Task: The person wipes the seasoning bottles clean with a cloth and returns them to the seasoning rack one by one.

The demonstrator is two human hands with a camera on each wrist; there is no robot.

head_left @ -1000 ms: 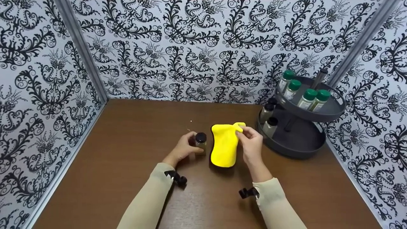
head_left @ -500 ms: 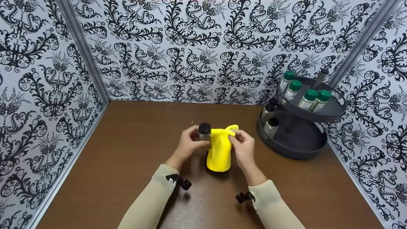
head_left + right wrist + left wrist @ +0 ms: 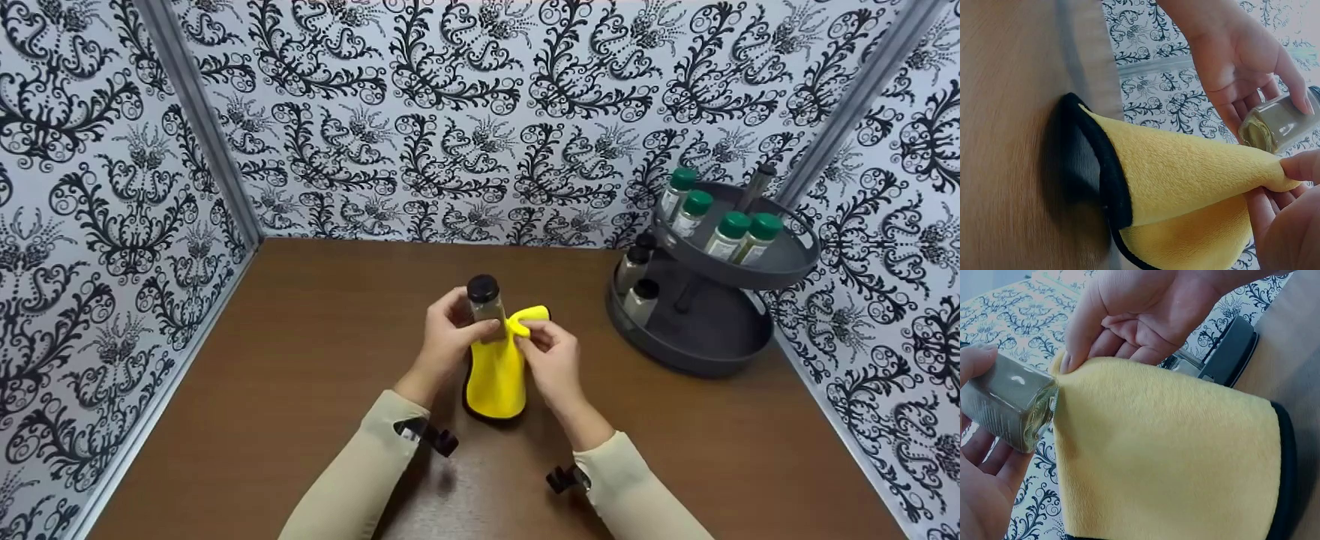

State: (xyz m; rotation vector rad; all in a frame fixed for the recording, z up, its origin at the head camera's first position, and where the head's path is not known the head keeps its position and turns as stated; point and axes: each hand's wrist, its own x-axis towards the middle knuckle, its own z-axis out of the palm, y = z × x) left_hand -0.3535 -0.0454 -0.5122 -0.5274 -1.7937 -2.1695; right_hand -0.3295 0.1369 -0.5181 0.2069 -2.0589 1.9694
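Observation:
My left hand (image 3: 444, 341) grips a glass spice jar (image 3: 489, 306) with a black lid, thumb on one side and fingers on the other. In the left wrist view the jar (image 3: 1008, 399) looks square-sided, with greyish contents. Beside it my right hand (image 3: 553, 360) pinches the top of a yellow cloth (image 3: 496, 382) with black edging. The cloth (image 3: 1185, 174) hangs down in folds in the right wrist view, its upper part close against the base of the jar (image 3: 1283, 124). Whether cloth and glass touch firmly, I cannot tell.
A dark two-tier round rack (image 3: 697, 352) stands at the right rear of the brown table (image 3: 337, 315). Several green-capped jars (image 3: 726, 234) are on its upper tier, black-capped jars (image 3: 641, 300) on its lower one. Patterned walls (image 3: 450, 112) enclose the table.
My left hand has lifted the jar and tilted it slightly. The right hand has brought the cloth leftward to the jar, and the cloth has bunched into folds near its top.

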